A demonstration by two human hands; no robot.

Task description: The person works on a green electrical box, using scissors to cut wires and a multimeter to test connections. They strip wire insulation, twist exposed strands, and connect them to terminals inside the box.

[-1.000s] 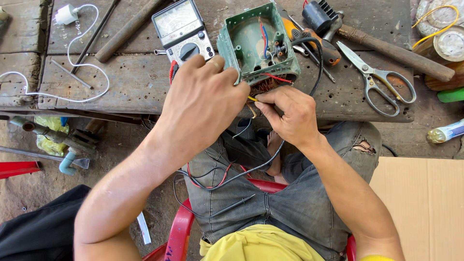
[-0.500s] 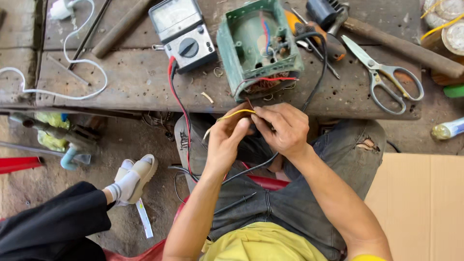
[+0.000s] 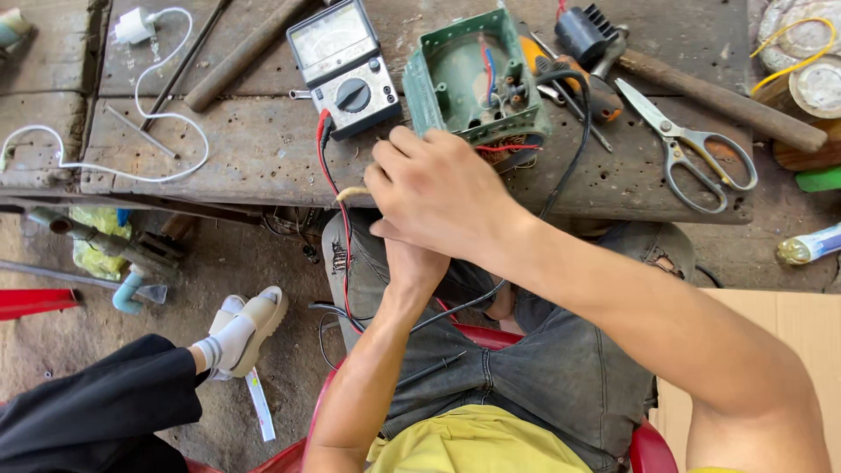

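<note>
A short tan wire end [image 3: 352, 193] sticks out just left of the right hand [image 3: 438, 197], which closes over it and hides the left hand [image 3: 412, 263] beneath; that grip I cannot tell. Just beyond sits the open green casing [image 3: 473, 79], multimeter [image 3: 343, 66] alongside.

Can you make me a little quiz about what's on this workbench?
1. True or false: the scissors lie to the right of the green box.
2. What colour is the charger cable at the left of the bench? A) white B) blue C) orange
3. Which of the hands lies on top, the right hand or the left hand?

Key: 1 true. 2 A. 3 the right hand.
</note>
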